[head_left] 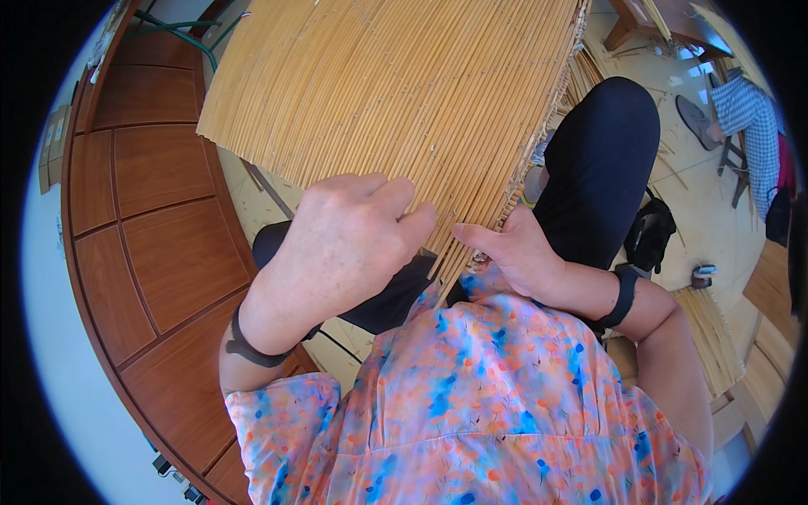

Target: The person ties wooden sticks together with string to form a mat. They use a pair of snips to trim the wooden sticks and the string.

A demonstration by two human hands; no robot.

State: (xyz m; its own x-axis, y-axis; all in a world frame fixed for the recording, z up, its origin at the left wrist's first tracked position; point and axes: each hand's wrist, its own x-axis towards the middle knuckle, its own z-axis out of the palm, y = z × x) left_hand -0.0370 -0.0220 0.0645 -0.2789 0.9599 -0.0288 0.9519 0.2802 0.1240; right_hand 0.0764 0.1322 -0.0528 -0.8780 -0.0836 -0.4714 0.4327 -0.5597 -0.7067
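A white wall (42,278) fills the far left, with stacked boxes (55,147) against it. Next comes a long reddish-brown wood panel (164,177), divided into rectangles and bowed by the lens, and green tubing (181,29) beyond its upper end. The floor (690,215) is pale, glossy tile, scattered on the right with loose stalks. There stand a wooden table (665,25) at the top, a black bag (650,227) beside the wearer's dark-trousered knee (602,151), and, lower down, a flat bundle of stalks (711,332). At the far right another person's checked trousers (745,118) and grey shoe (695,120) show near a small dark stool (734,164).

The mat (379,93) lies over the wearer's lap, reaching away past the top edge. It is golden, made of thin stalks packed side by side, with small specks along them. Its left edge is slightly jagged; the left hand (362,223) is curled, fingers bent onto the lower edge, its exact grip hidden. A few stalks jut out toward the flowered shirt (480,387). The right hand (522,252) holds the lower right corner, thumb on top. The right edge is knobbly with binding.
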